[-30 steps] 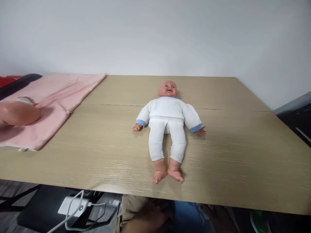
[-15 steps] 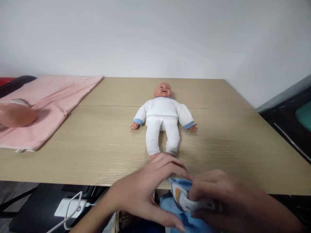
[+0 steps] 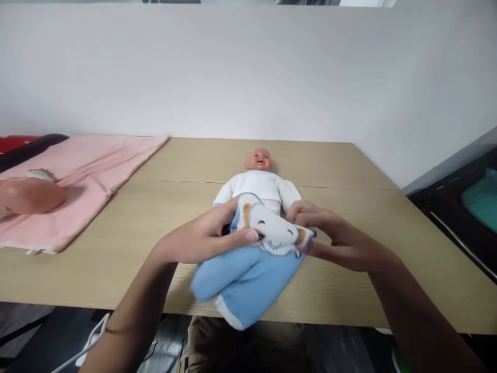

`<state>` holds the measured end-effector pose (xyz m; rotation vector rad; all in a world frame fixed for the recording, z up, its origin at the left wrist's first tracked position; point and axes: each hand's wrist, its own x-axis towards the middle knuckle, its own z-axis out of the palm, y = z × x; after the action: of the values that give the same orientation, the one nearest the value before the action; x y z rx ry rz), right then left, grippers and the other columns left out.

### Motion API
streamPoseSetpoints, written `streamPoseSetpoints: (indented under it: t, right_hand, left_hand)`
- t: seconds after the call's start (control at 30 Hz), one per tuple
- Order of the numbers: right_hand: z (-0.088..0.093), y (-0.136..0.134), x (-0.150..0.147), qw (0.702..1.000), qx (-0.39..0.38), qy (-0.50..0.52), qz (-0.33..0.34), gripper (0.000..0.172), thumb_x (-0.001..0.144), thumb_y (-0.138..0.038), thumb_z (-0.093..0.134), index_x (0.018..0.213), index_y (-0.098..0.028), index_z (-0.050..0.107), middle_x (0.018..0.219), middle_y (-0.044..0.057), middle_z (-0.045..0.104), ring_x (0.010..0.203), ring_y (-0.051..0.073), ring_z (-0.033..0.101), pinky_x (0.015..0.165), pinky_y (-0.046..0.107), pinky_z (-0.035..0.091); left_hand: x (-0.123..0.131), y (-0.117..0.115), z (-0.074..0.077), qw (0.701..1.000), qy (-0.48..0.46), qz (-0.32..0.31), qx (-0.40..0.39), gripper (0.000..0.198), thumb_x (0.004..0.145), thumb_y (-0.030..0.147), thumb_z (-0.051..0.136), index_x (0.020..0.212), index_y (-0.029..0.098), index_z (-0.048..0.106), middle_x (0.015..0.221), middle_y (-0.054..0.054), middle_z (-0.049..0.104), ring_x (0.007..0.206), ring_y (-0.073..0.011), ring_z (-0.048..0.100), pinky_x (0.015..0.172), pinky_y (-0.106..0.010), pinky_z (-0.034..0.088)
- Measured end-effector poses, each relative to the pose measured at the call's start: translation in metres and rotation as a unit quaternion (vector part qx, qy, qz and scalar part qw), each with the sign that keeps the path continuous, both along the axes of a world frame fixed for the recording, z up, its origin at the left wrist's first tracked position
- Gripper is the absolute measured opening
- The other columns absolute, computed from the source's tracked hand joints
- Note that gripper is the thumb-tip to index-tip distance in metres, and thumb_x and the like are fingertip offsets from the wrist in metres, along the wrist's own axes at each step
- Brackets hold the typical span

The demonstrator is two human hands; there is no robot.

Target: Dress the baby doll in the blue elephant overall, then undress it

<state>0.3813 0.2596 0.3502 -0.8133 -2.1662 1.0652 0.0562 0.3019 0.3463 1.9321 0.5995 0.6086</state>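
Note:
Light blue baby pants (image 3: 258, 282) with a white animal-face patch hang between my hands, over the table's front part. My left hand (image 3: 205, 233) grips their upper left edge, thumb in front on the patch and fingers behind. My right hand (image 3: 334, 233) pinches the upper right edge near the patch's ear. The legs dangle downward, and a white cuff shows at one end. Behind the pants a baby doll (image 3: 258, 181) lies on its back, head away from me, dressed in a white top with blue trim. Its legs are hidden by the pants and my hands.
On the left of the wooden table (image 3: 155, 217) a pink cloth (image 3: 93, 155) is spread, with a skin-coloured doll part (image 3: 33, 194) on it. A white cable (image 3: 97, 331) hangs below the front edge. Black furniture (image 3: 446, 207) stands at the right.
The pants have come up from below the table edge to above it and hang unfolded. Both hands have risen with them, and my left hand has closed on the left edge.

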Motion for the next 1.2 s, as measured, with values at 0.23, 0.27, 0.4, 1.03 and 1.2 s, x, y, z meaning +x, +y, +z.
streamPoseSetpoints:
  t: [0.23,0.27,0.4,1.03,1.2]
  right_hand:
    - [-0.003,0.017,-0.004,0.994,-0.059,-0.058,-0.069,0.041,0.113,-0.064,0.072,0.114,-0.024,0.068,0.099,0.001,0.069,0.088,0.019,0.062,0.080,0.029,0.055]
    - [-0.007,0.022,-0.006,0.993,-0.069,-0.082,-0.043,0.045,0.106,-0.066,0.082,0.119,-0.024,0.070,0.106,0.002,0.073,0.094,0.020,0.067,0.085,0.030,0.058]
    - [-0.019,0.036,-0.016,0.985,-0.120,-0.116,0.046,0.062,0.087,-0.071,0.097,0.124,-0.024,0.080,0.117,0.005,0.083,0.115,0.030,0.076,0.103,0.038,0.063]
    - [-0.038,0.101,-0.058,0.976,-0.211,-0.024,0.044,0.073,0.107,-0.071,0.077,0.165,-0.027,0.071,0.165,0.009,0.074,0.159,0.035,0.063,0.143,0.052,0.040]
    - [-0.042,0.109,-0.050,0.969,-0.210,-0.070,0.111,0.068,0.098,-0.065,0.091,0.152,-0.025,0.079,0.143,0.007,0.085,0.140,0.034,0.076,0.130,0.050,0.055]
  left_hand:
    - [0.001,0.027,-0.007,0.988,0.081,-0.127,0.020,0.035,0.106,0.053,0.084,0.104,0.019,0.082,0.098,-0.004,0.079,0.089,-0.0210,0.072,0.081,-0.030,0.061]
    - [0.003,0.030,-0.009,0.990,0.057,-0.132,0.013,0.033,0.108,0.052,0.083,0.107,0.019,0.083,0.101,-0.004,0.081,0.093,-0.0216,0.074,0.085,-0.031,0.063]
    - [0.011,0.045,-0.020,0.994,-0.024,-0.101,-0.026,0.035,0.109,0.053,0.081,0.127,0.023,0.086,0.118,-0.007,0.086,0.110,-0.0253,0.079,0.102,-0.034,0.065]
    - [-0.022,0.113,-0.090,0.994,-0.049,-0.050,-0.084,0.056,0.092,0.071,0.092,0.110,0.018,0.086,0.097,-0.008,0.085,0.091,-0.0234,0.080,0.087,-0.032,0.067]
    - [-0.018,0.114,-0.121,0.986,-0.076,0.041,-0.142,0.076,0.089,0.090,0.082,0.103,0.015,0.083,0.088,-0.007,0.082,0.079,-0.0201,0.076,0.077,-0.029,0.064]
